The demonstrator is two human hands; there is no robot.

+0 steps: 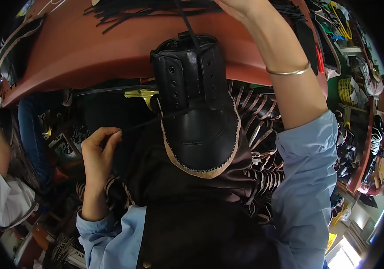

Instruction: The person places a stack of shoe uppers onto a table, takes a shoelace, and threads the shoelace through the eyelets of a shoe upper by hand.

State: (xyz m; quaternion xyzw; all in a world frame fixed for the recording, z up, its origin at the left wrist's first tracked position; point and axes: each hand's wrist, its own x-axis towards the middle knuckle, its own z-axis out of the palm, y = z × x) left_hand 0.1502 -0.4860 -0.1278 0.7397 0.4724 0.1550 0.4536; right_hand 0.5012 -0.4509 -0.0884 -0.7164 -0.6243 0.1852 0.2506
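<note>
A black leather boot upper (201,130) with a pale, zigzag-stitched edge rests on my lap against the table edge, its eyelet flaps toward the table. My left hand (100,145) is beside it on the left, thumb and forefinger pinched on a thin black lace (149,122). That lace runs taut across to the front of the upper. My right hand (239,6) is raised over the table, cut off by the top edge of the view. Another stretch of lace rises from the upper toward it, and its fingertips are out of sight.
A bundle of black laces (142,13) lies on the reddish-brown table (98,49). More stitched uppers (264,107) are stacked right of my lap. At the far left is another person's arm (1,143). A yellow basket (345,91) stands at the right.
</note>
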